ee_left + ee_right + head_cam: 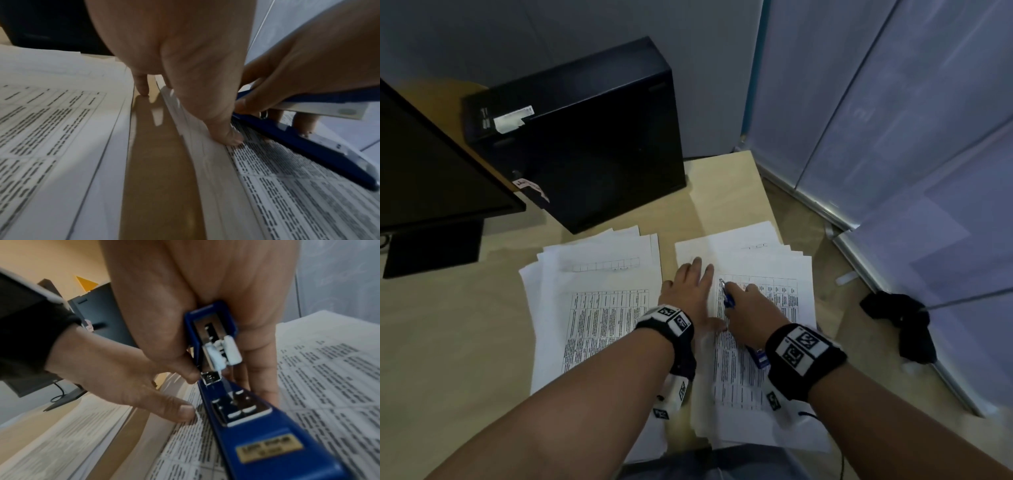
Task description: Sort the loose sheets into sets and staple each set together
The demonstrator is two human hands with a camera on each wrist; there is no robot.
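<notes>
Pressing flat, left hand [690, 294] steadies right stack [763, 342]; right hand [751, 313] seemingly clamps blue stapler [242, 410]

2 paper stacks [592, 308], 1 stapler [242, 410], 2 hands [690, 291]

A bare strip of surface [669, 246] runs between the two paper stacks toward 12 o'clock, blocked by the computer case [585, 137].

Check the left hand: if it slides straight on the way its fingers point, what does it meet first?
Probably bare paper: the left hand points up the right stack of sheets; beyond lies table, though depth is unclear.
</notes>
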